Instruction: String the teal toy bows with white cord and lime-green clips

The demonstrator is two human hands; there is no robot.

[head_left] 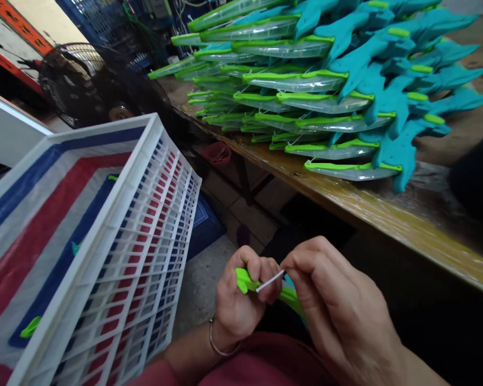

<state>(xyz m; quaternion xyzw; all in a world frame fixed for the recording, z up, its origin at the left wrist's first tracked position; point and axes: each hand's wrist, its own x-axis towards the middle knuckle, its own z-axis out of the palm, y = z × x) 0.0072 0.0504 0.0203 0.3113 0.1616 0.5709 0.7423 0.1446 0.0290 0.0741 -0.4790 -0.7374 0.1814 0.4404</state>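
Note:
Low in the middle of the head view, my left hand point(241, 297) is closed round a lime-green plastic piece point(246, 281), whose rounded end sticks out by the thumb. More green and a bit of turquoise show between my hands, apparently the same item, mostly hidden. My right hand point(342, 305) pinches a short white cord point(270, 280) between thumb and fingertips; the cord's other end lies at the green piece. Ahead on the workbench are stacked turquoise-and-green plastic items point(394, 145) with clear, green-edged blades and thin white strings.
On the left stands a large white slatted basket point(161, 225), lined with striped sheeting point(44, 214) and holding a few green and turquoise bits. The wooden workbench point(346, 209) slants across the right side. Behind the basket is a dark fan point(100, 80). A black tub point(477, 166) sits at the right.

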